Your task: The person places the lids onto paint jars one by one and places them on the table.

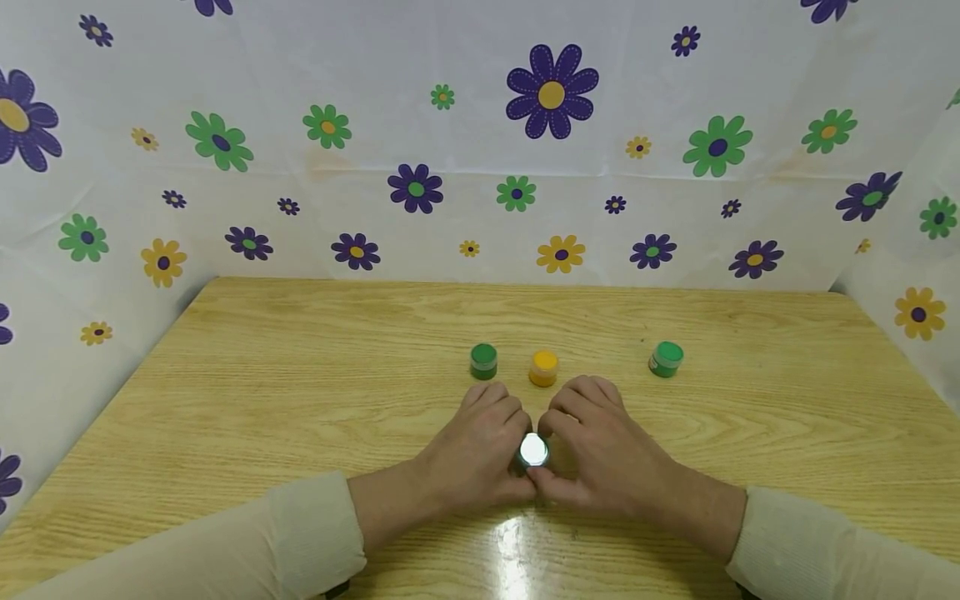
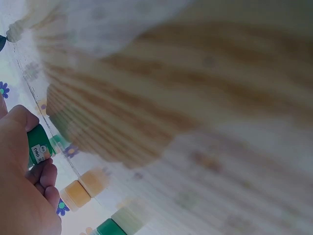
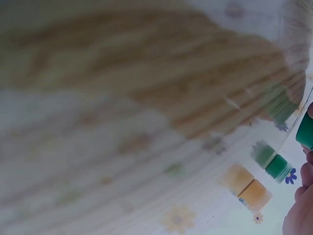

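Observation:
Near the front middle of the table, my left hand (image 1: pixel 480 446) and right hand (image 1: pixel 603 450) meet around a small paint jar (image 1: pixel 533 450). Its top shines bright white in the head view. From the left wrist, the same jar (image 2: pixel 40 145) shows a green body with a white label, pinched between thumb and fingers. The right wrist view catches only part of the green jar (image 3: pixel 305 132) at its right edge, fingers against it. Just beyond the hands stand a dark green jar (image 1: pixel 483 362) and an orange jar (image 1: pixel 543 368).
Another green jar (image 1: pixel 666 359) stands farther right on the wood-grain table (image 1: pixel 300 367). A white flowered cloth (image 1: pixel 465 50) hangs behind the table and along both sides. Table reflections fill much of both wrist views.

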Demonstrator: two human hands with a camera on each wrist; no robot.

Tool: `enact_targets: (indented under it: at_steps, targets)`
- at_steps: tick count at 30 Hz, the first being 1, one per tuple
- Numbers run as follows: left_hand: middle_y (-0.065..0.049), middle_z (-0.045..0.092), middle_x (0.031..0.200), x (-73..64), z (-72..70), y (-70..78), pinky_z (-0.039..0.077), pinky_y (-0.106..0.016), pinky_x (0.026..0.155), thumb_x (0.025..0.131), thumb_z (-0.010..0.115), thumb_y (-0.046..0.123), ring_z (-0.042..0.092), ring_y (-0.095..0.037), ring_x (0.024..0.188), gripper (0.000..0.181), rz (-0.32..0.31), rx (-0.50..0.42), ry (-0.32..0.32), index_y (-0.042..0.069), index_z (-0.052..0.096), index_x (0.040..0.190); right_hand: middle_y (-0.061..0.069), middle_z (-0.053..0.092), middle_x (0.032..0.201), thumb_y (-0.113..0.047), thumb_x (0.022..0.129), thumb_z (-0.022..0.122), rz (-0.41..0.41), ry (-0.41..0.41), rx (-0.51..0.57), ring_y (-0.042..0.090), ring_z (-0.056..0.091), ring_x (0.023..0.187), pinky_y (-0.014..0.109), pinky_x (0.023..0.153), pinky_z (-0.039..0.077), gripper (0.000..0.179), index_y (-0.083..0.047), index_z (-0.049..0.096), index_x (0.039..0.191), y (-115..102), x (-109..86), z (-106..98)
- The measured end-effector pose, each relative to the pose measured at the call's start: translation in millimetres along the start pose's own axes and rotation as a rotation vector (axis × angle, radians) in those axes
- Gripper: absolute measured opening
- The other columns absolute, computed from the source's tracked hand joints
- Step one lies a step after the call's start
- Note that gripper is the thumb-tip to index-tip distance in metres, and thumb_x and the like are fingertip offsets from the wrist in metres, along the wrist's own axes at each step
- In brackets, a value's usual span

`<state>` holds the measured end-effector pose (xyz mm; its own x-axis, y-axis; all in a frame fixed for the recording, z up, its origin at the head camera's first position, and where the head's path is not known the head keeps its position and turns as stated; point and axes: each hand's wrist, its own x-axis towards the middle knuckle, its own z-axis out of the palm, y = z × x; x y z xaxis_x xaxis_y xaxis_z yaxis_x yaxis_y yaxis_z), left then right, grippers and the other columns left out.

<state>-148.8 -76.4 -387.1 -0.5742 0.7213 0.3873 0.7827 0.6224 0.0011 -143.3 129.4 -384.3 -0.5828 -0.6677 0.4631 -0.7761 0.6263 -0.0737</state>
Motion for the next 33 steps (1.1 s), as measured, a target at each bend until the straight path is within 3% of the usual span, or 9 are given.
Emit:
enact_targets:
  at_steps: [12,22,33]
  targets:
    - [0.006,0.06,0.078,0.4,-0.4,-0.1,0.036,-0.029,0.082,0.073,0.08,0.05,0.045,-0.013,0.08,0.04,0.012,0.005,0.006,0.015,0.061,0.079,-0.007,0.053,0.086,-0.043,0.08,0.072,-0.005,0.024,0.008,0.015,0.047,0.095,0.039,0.091,0.037,0.027,-0.018,0.062,0.082,-0.4,0.1,0.4]
    - [0.006,0.058,0.077,-0.3,0.9,-0.8,0.036,-0.029,0.08,0.071,0.082,0.043,0.043,-0.013,0.079,0.037,0.019,0.001,0.028,0.014,0.062,0.08,-0.007,0.056,0.093,-0.046,0.081,0.072,-0.002,-0.023,0.031,0.015,0.047,0.099,0.04,0.094,0.037,0.034,-0.015,0.068,0.094,0.2,-0.1,0.2]
    - [0.006,0.058,0.077,0.7,-0.4,0.1,0.037,-0.029,0.083,0.074,0.078,0.05,0.046,-0.013,0.08,0.041,0.028,-0.002,0.019,0.014,0.061,0.08,-0.007,0.054,0.088,-0.042,0.08,0.07,-0.034,0.011,0.026,0.014,0.046,0.095,0.038,0.09,0.037,0.027,-0.017,0.063,0.087,-0.3,0.9,1.2]
